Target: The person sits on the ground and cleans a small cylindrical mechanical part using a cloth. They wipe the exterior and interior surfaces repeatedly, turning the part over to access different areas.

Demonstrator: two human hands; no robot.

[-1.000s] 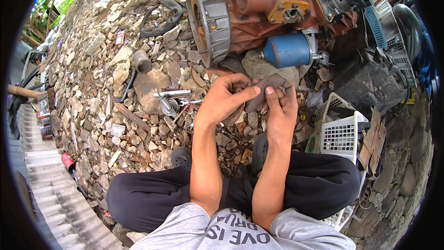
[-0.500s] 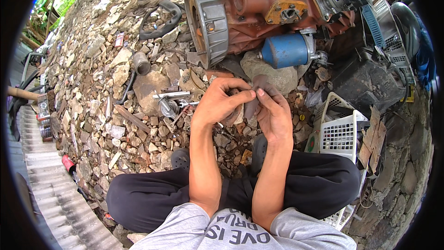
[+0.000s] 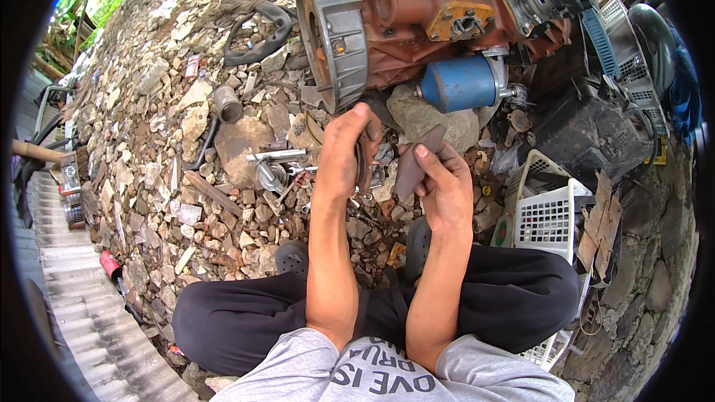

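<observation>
My right hand (image 3: pixel 445 180) pinches a stiff, brown-grey piece of sandpaper (image 3: pixel 412 169) between thumb and fingers, its pointed corner upward. To its left, my left hand (image 3: pixel 342 150) is turned edge-on, its fingers curled round a dark, thin, curved part (image 3: pixel 363 166). Most of that part is hidden by the palm, so its kind is unclear. A gap separates the two hands, which are raised over the stony ground. Beyond them lies a red-brown engine block (image 3: pixel 402 52) with a grey bell housing (image 3: pixel 331 30) and a blue canister filter (image 3: pixel 460 82).
Wrenches and a small round metal part (image 3: pixel 272 175) lie on the stones left of my left hand. A white plastic basket (image 3: pixel 545 219) and a black battery-like box (image 3: pixel 592 130) stand at the right. A metal cup (image 3: pixel 228 103) and black hose (image 3: pixel 261 41) lie farther left.
My hands, formerly together at the fingertips, have come apart. The left has turned edge-on with its curved part, while the right keeps the sandpaper, now more visible.
</observation>
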